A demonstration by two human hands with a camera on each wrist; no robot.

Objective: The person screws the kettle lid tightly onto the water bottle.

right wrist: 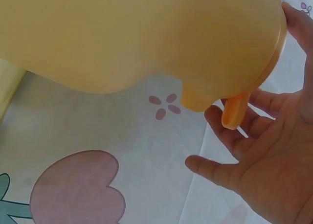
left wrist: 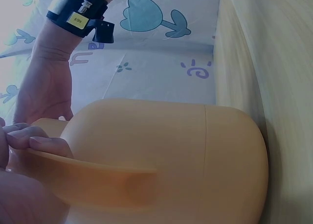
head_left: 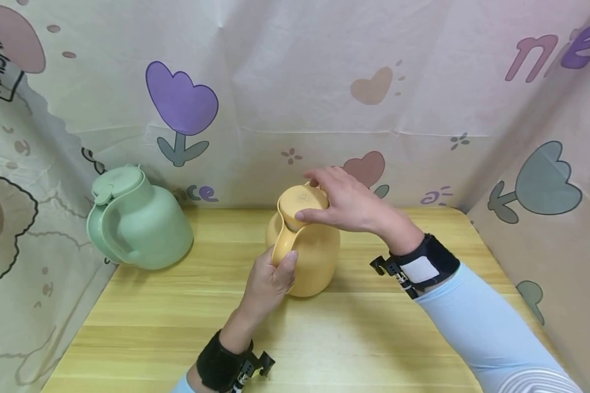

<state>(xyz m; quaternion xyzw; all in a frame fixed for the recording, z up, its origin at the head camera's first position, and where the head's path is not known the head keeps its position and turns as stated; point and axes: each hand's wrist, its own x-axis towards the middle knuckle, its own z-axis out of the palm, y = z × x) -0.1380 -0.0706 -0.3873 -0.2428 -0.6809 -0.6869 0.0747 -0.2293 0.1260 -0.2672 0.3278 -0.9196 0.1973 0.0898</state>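
Note:
A yellow vacuum jug (head_left: 319, 262) stands upright near the middle of the wooden table. My left hand (head_left: 270, 281) grips its handle (head_left: 283, 244), fingers wrapped round it and thumb on the near side. Over the top, my right hand (head_left: 346, 199) holds the round lid (head_left: 300, 203) between the thumb and the other fingers. In the right wrist view, the fingers spread about the lid's rim, beside an orange tab (right wrist: 235, 110) near the spout (right wrist: 195, 97). The left wrist view shows the jug's body (left wrist: 171, 136) close up, with the handle (left wrist: 98, 182) under my fingers.
A green jug (head_left: 149, 226) of similar shape stands at the table's back left, its handle toward the front left. Behind the wooden table (head_left: 373, 338) and at both sides hangs a printed cloth (head_left: 285, 82).

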